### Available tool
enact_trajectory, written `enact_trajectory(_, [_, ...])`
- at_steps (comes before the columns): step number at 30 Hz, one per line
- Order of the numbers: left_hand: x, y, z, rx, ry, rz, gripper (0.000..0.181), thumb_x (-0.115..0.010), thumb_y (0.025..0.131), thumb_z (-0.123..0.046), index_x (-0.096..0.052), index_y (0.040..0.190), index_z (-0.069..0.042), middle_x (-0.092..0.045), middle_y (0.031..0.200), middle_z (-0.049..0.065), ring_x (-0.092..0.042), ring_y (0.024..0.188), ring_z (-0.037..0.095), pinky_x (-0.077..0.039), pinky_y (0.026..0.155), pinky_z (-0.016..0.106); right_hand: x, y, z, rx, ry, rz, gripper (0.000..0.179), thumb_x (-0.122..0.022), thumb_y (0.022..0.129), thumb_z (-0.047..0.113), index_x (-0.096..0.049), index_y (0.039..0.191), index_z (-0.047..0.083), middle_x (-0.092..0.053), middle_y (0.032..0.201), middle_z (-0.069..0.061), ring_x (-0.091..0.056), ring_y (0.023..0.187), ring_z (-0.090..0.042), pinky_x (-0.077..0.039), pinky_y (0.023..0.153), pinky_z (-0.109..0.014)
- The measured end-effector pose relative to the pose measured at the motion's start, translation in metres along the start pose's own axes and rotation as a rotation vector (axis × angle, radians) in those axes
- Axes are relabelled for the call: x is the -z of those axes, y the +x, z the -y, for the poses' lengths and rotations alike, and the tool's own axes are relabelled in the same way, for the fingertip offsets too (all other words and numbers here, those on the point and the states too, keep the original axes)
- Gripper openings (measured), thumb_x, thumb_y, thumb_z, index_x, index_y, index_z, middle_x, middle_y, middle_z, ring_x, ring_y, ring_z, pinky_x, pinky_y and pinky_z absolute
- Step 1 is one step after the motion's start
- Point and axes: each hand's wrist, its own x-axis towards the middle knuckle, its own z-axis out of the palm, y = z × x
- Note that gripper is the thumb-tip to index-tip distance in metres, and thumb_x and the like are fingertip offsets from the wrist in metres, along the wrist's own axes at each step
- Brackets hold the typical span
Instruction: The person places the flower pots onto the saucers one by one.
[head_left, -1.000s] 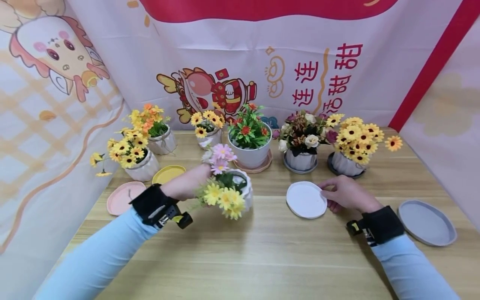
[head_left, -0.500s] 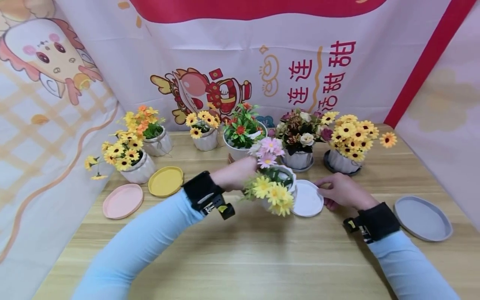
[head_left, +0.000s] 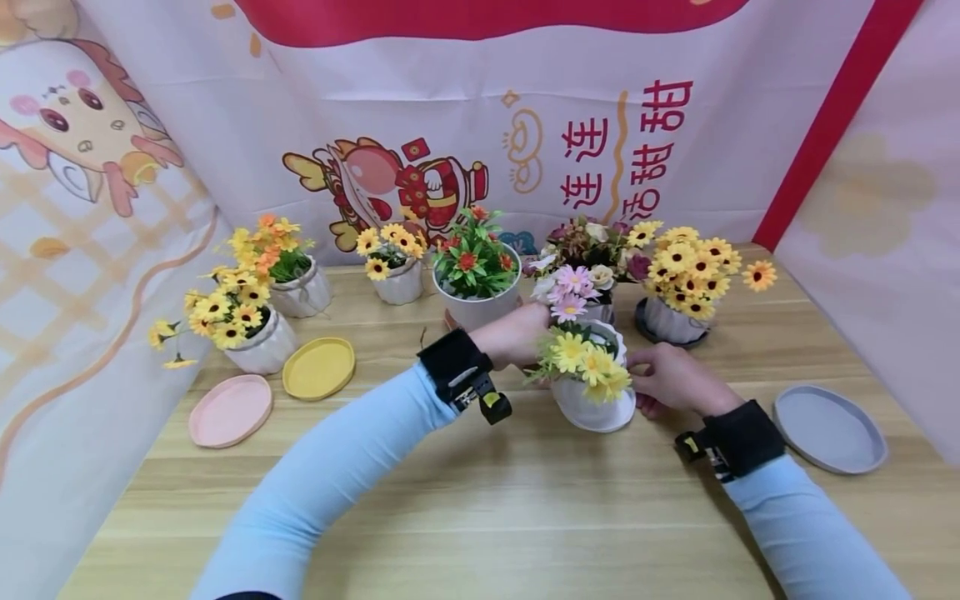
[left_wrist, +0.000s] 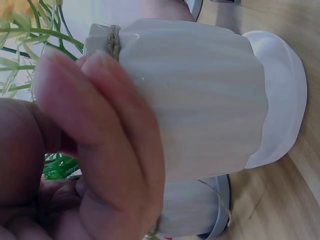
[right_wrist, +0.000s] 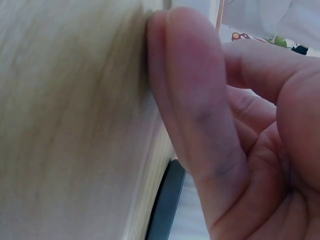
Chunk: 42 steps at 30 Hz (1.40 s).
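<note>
A white ribbed flowerpot (head_left: 576, 398) with pink and yellow artificial daisies is in my left hand (head_left: 513, 337), which grips it near the rim. In the left wrist view, curled fingers (left_wrist: 117, 135) lie by the pot's twine-wrapped neck. The pot's base is over the white saucer (left_wrist: 286, 100); whether it bears its full weight there I cannot tell. My right hand (head_left: 678, 379) pinches the saucer's right edge, low against the table. In the right wrist view its fingers (right_wrist: 197, 90) are close together near the wood, and the saucer is mostly hidden.
Behind stand a red-flowered pot (head_left: 476, 308), a rose pot (head_left: 596, 310) and a sunflower pot (head_left: 671, 321). More potted flowers (head_left: 262, 346) are at the left. Pink (head_left: 231, 411), yellow (head_left: 319, 368) and grey (head_left: 828, 429) saucers lie on the wooden table (head_left: 480, 500).
My left hand has carried the daisy pot rightward and over the white saucer. My right hand has kept its place at the saucer's edge. The head view has shifted slightly.
</note>
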Motion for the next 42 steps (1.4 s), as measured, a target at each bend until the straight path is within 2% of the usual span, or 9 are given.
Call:
enact_trajectory(4, [-0.006, 0.007, 0.000, 0.038, -0.039, -0.028, 0.026, -0.060, 0.092, -0.003, -0.048, 0.070, -0.007, -0.043, 0.065, 0.002, -0.040, 0.048, 0.011, -0.038, 0.042, 0.021, -0.001, 0.002, 0.002, -0.018, 0.020, 0.010, 0.026, -0.059, 0.096, 0.004, -0.065, 0.120, -0.002, -0.066, 0.064, -0.006, -0.065, 0.055, -0.020, -0.057, 0.050, -0.034])
enact_trajectory(9, [-0.013, 0.012, 0.004, 0.031, -0.056, -0.031, 0.023, -0.062, 0.091, -0.002, -0.050, 0.072, -0.006, -0.045, 0.067, 0.003, -0.046, 0.049, 0.012, -0.044, 0.043, 0.023, -0.001, 0.003, 0.003, -0.053, 0.041, 0.020, 0.027, -0.060, 0.097, 0.007, -0.063, 0.122, -0.004, -0.066, 0.065, -0.007, -0.066, 0.056, -0.021, -0.058, 0.051, -0.035])
enact_trajectory(15, [-0.020, 0.018, 0.009, 0.040, -0.077, -0.028, 0.020, -0.062, 0.092, -0.004, -0.051, 0.075, -0.005, -0.045, 0.067, 0.003, -0.044, 0.049, 0.012, -0.039, 0.041, 0.023, -0.001, 0.004, 0.002, -0.047, 0.049, 0.014, 0.028, -0.058, 0.098, 0.007, -0.062, 0.124, -0.002, -0.066, 0.065, -0.007, -0.066, 0.054, -0.022, -0.058, 0.050, -0.035])
enact_trajectory(19, [-0.024, 0.020, 0.010, 0.044, -0.063, -0.037, 0.018, -0.061, 0.092, -0.002, -0.052, 0.076, -0.005, -0.046, 0.069, 0.004, -0.045, 0.050, 0.013, -0.038, 0.041, 0.022, 0.000, 0.003, 0.002, -0.045, 0.054, 0.013, 0.028, -0.054, 0.099, 0.005, -0.061, 0.125, -0.004, -0.066, 0.064, -0.008, -0.066, 0.053, -0.023, -0.058, 0.049, -0.035])
enact_trajectory(29, [-0.032, 0.027, 0.012, 0.047, 0.012, -0.059, 0.026, -0.061, 0.092, -0.004, -0.049, 0.069, -0.006, -0.044, 0.064, 0.002, -0.042, 0.048, 0.012, -0.034, 0.041, 0.021, 0.000, 0.002, 0.001, -0.046, 0.053, 0.016, 0.028, -0.049, 0.096, -0.001, -0.060, 0.121, -0.005, -0.067, 0.065, -0.008, -0.066, 0.052, -0.023, -0.058, 0.049, -0.036])
enact_trajectory(33, [-0.035, 0.028, 0.011, 0.073, -0.046, -0.059, 0.019, -0.061, 0.092, -0.005, -0.054, 0.075, -0.003, -0.051, 0.067, 0.004, -0.048, 0.049, 0.015, -0.041, 0.043, 0.023, 0.000, 0.002, 0.000, -0.033, 0.041, 0.009, 0.026, -0.050, 0.095, -0.001, -0.062, 0.118, -0.003, -0.066, 0.065, -0.006, -0.066, 0.052, -0.023, -0.057, 0.049, -0.036])
enact_trajectory(37, [-0.038, 0.026, 0.010, 0.111, -0.147, -0.043, 0.009, -0.063, 0.092, -0.006, -0.060, 0.086, 0.000, -0.059, 0.075, 0.008, -0.058, 0.054, 0.021, -0.056, 0.053, 0.033, 0.001, 0.001, -0.002, -0.017, 0.027, -0.003, 0.026, -0.050, 0.093, -0.001, -0.064, 0.116, -0.002, -0.064, 0.065, -0.005, -0.066, 0.052, -0.022, -0.057, 0.048, -0.035])
enact_trajectory(40, [-0.041, 0.025, 0.011, 0.113, -0.213, -0.039, 0.006, -0.062, 0.093, -0.005, -0.062, 0.092, 0.001, -0.060, 0.081, 0.010, -0.061, 0.057, 0.024, -0.060, 0.060, 0.040, 0.001, 0.001, -0.004, -0.017, 0.021, -0.014, 0.025, -0.050, 0.092, -0.002, -0.064, 0.113, -0.002, -0.064, 0.065, -0.005, -0.066, 0.052, -0.021, -0.057, 0.048, -0.034])
enact_trajectory(42, [-0.043, 0.025, 0.014, 0.101, -0.255, -0.036, 0.007, -0.061, 0.093, -0.005, -0.063, 0.096, 0.001, -0.061, 0.081, 0.011, -0.061, 0.056, 0.023, -0.060, 0.059, 0.039, 0.000, 0.001, -0.005, -0.015, 0.016, -0.018, 0.025, -0.050, 0.092, -0.002, -0.065, 0.112, -0.002, -0.065, 0.066, -0.005, -0.066, 0.052, -0.021, -0.057, 0.048, -0.034])
